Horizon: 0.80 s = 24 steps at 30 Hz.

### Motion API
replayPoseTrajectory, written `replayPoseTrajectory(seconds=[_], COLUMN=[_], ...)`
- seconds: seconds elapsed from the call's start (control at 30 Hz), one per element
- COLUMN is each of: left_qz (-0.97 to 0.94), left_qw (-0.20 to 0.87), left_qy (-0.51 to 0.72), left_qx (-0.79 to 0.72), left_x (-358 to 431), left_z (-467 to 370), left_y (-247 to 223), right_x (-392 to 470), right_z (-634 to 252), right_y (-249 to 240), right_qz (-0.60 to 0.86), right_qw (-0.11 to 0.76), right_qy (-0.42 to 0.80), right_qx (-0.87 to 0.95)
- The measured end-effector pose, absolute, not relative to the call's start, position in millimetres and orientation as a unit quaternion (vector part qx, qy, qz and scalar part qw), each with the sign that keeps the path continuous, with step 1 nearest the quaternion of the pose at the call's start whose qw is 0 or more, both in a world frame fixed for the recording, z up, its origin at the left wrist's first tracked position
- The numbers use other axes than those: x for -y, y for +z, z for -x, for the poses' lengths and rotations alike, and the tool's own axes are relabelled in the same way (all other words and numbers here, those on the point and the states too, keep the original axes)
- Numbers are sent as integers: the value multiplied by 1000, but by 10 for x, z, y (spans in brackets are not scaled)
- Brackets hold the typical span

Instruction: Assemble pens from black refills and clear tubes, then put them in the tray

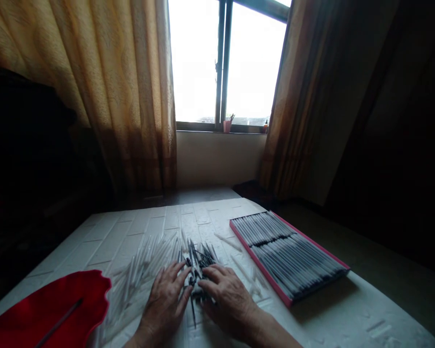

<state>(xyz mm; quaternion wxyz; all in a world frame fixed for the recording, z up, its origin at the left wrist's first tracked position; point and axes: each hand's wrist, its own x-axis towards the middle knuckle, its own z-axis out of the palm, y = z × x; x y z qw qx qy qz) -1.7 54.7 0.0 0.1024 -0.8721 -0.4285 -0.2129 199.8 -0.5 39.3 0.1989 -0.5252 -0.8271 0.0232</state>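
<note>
My left hand [166,300] lies flat on the white brick-patterned table top [188,220], fingers spread, touching a small heap of thin dark rods [200,263]. My right hand [227,296] rests on the same heap from the right, fingers apart and curled over the rods. Neither hand clearly grips anything. A wide fan of several clear or white thin tubes [145,268] spreads out to the left of and under my left hand.
A shallow pink-edged box [288,256] packed with rows of assembled grey pens sits at the right. A red cloth or tray [50,311] with one dark stick lies at the front left. Beyond are curtains [123,92] and a bright window [224,63].
</note>
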Motion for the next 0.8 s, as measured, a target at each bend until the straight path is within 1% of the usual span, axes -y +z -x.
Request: replayPoseTrajectory(seconds=[0.07,0.13,0.27,0.63,0.8], left_qz=[855,838,816,804,803], left_qw=[105,108,109,91,71], left_qy=[-209,-203,-188,-163,-164], left_qx=[463,495,536,564,569], left_x=[-603,-648,-691,-704,-712], left_z=[83,149,235,135,77], left_y=[44,84,145,175,175], right_x=[-26,-47,-56,-29,-99], right_z=[-1975,-2005,-2143,-2294,-2244], right_y=[282,227,248,482,636], right_qz=[512,518,558,619,610], right_qw=[165,151,163,140,170], right_qy=[24,26,22,21,24], right_qx=[842,842,813,772,773])
